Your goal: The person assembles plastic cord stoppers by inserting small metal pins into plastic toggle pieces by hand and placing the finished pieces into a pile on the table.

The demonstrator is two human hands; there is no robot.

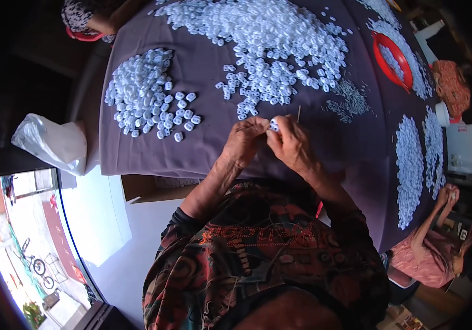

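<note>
Both my hands meet over the near edge of a table covered with a purple cloth (pixel 203 71). My left hand (pixel 244 140) and my right hand (pixel 291 144) pinch one small white plastic piece (pixel 274 125) between their fingertips. A thin stick (pixel 298 113) stands up just beyond my right hand; whether it is held I cannot tell. A big heap of like white pieces (pixel 274 38) lies straight ahead. A smaller sorted pile (pixel 145 91) lies to the left of my hands.
A red bowl (pixel 380 41) with white pieces sits at the far right, with more white piles (pixel 412 165) along the right edge. Another person (pixel 439 247) sits at the right, a third at the far left (pixel 90 19). A white plastic bag (pixel 51 142) hangs left of the table.
</note>
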